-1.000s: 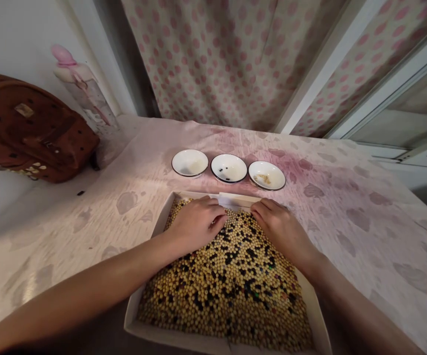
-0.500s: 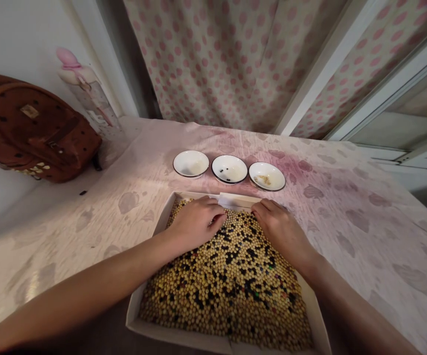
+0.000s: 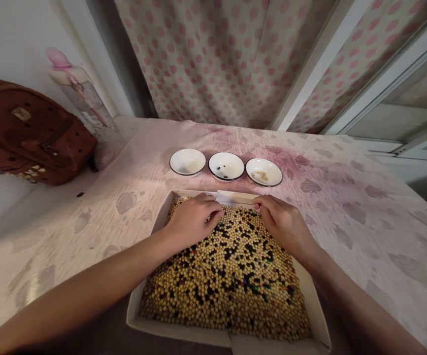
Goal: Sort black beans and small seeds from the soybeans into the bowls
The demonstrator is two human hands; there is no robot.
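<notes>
A shallow white tray (image 3: pixel 134 315) lies in front of me, filled with yellow beans (image 3: pixel 213 291) mixed with black ones and a few coloured ones. My left hand (image 3: pixel 193 219) rests palm down on the beans at the tray's far left, fingers curled together. My right hand (image 3: pixel 285 224) lies on the beans at the far right, fingers bent, the tips near the tray's far rim. Whether either hand holds a bean is hidden. Beyond the tray stand three small white bowls: the left bowl (image 3: pixel 187 161), the middle bowl (image 3: pixel 226 166) with a few black beans, the right bowl (image 3: pixel 264 171) with some pale bits.
A pale tablecloth (image 3: pixel 346 212) with leaf prints covers the table. A brown backpack (image 3: pixel 28 135) lies at the left edge, with a clear bottle with a pink top (image 3: pixel 76 93) behind it. A dotted curtain (image 3: pixel 220 54) hangs at the back.
Both hands stay on the beans at the tray's far end, with only slight finger shifts. The view has tilted a little.
</notes>
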